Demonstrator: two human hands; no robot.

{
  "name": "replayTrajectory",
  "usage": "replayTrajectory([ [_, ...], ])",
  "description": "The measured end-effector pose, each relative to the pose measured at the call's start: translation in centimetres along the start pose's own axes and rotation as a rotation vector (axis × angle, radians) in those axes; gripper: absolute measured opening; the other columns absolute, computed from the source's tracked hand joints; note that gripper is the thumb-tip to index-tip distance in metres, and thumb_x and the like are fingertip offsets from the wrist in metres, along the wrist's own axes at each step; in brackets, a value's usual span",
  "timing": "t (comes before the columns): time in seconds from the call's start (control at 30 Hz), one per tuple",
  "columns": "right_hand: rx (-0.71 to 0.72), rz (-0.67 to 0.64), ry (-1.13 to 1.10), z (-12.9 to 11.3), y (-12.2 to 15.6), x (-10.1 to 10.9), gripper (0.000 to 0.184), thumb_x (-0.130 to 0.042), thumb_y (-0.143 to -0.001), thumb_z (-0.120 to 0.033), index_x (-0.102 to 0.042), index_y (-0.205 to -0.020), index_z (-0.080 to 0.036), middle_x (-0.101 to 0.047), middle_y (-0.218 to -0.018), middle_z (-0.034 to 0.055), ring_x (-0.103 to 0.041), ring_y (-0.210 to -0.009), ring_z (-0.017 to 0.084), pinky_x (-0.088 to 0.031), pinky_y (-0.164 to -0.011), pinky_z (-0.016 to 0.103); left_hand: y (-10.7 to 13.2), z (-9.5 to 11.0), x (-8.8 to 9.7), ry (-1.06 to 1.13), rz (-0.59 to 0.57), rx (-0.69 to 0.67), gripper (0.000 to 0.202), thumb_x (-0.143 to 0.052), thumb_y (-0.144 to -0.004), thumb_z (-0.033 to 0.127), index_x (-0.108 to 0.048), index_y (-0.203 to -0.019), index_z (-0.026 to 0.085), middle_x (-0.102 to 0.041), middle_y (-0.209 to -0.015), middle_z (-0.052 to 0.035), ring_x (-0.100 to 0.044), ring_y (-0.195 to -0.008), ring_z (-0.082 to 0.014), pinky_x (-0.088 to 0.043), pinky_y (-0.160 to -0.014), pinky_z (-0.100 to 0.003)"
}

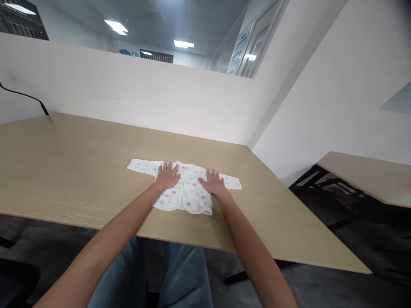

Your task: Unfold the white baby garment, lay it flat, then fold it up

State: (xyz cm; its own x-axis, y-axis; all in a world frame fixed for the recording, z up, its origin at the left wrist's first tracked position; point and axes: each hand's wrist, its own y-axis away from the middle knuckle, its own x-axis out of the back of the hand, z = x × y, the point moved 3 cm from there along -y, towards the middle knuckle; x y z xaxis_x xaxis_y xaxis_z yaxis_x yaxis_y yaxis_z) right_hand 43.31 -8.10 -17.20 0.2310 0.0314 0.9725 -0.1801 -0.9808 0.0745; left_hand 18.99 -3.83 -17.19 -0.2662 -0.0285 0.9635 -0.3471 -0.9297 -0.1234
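Observation:
A small white baby shirt (192, 194) with a faint print lies spread on the wooden table (96, 184), its two sleeves stretched out to the sides and its front opening facing up. My left hand (167, 176) rests flat with fingers spread on the shirt's left shoulder and chest. On the other side, my right hand (213, 184) lies flat, fingers apart, near the base of the right sleeve. Both palms press on the cloth, and neither hand grips it. The fabric under the hands is hidden.
A white wall (154, 98) with a window above it runs along the table's back edge. A black cable (41, 105) comes down at the far left. Another table (369, 175) stands to the right, across a gap. My legs are under the front edge.

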Motion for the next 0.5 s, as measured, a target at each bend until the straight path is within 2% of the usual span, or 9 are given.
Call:
replayTrajectory([
  [0.1,0.067,0.125,-0.07,-0.2,0.2,0.7,0.077,-0.049,-0.103,-0.058,-0.033,-0.166,-0.018,-0.015,-0.172,0.019,-0.014,-0.158,0.044,-0.017,-0.123,0.07,0.0,0.1,0.8,0.066,0.146,-0.06,0.059,-0.039,-0.105,0.043,-0.043,-0.159,0.022,-0.031,-0.171,-0.0152,-0.019,-0.16,-0.0386,-0.018,-0.127,-0.058],
  [0.17,0.168,0.275,-0.145,-0.8,0.3,1.4,0.064,-0.053,-0.102,-0.049,-0.046,-0.158,-0.02,-0.03,-0.167,0.0177,-0.025,-0.155,0.04,-0.025,-0.123,0.063,-0.5,0.5,1.7,0.118,0.257,-0.096,0.051,-0.044,-0.103,0.038,-0.054,-0.15,0.021,-0.044,-0.163,-0.0146,-0.031,-0.155,-0.0355,-0.026,-0.125,-0.053],
  [0.23,0.296,0.434,-0.233,-1.9,0.4,2.3,0.049,-0.055,-0.1,-0.04,-0.059,-0.145,-0.021,-0.049,-0.154,0.0156,-0.041,-0.146,0.034,-0.036,-0.12,0.052,-1.1,0.8,2.5,0.172,0.298,-0.085,0.038,-0.051,-0.099,0.031,-0.067,-0.132,0.02,-0.062,-0.143,-0.0139,-0.05,-0.139,-0.0317,-0.038,-0.117,-0.048],
  [0.3,0.392,0.511,-0.309,-3.2,0.4,2.9,0.037,-0.055,-0.098,-0.033,-0.067,-0.131,-0.021,-0.063,-0.133,0.013,-0.056,-0.128,0.029,-0.047,-0.109,0.043,-1.6,1.0,2.7,0.233,0.272,-0.049,0.024,-0.057,-0.095,0.026,-0.074,-0.11,0.019,-0.073,-0.117,-0.0117,-0.061,-0.119,-0.0282,-0.046,-0.106,-0.042],
  [0.4,0.43,0.422,-0.355,-5.4,-0.2,2.8,0.026,-0.057,-0.095,-0.027,-0.072,-0.116,-0.022,-0.069,-0.1,0.0075,-0.064,-0.097,0.024,-0.051,-0.086,0.034,-1.8,0.9,2.4,0.332,0.214,-0.031,0.011,-0.065,-0.088,0.022,-0.076,-0.089,0.019,-0.075,-0.096,-0.0086,-0.066,-0.099,-0.024,-0.05,-0.092,-0.034],
  [0.5,0.371,0.256,-0.349,-6.9,-0.8,1.8,0.022,-0.059,-0.094,-0.021,-0.074,-0.11,-0.024,-0.067,-0.082,0.0024,-0.063,-0.081,0.02,-0.045,-0.072,0.029,-1.7,0.5,1.8,0.391,0.178,-0.057,0.008,-0.072,-0.084,0.024,-0.078,-0.083,0.019,-0.076,-0.091,-0.0075,-0.067,-0.09,-0.0219,-0.051,-0.085,-0.031],
])
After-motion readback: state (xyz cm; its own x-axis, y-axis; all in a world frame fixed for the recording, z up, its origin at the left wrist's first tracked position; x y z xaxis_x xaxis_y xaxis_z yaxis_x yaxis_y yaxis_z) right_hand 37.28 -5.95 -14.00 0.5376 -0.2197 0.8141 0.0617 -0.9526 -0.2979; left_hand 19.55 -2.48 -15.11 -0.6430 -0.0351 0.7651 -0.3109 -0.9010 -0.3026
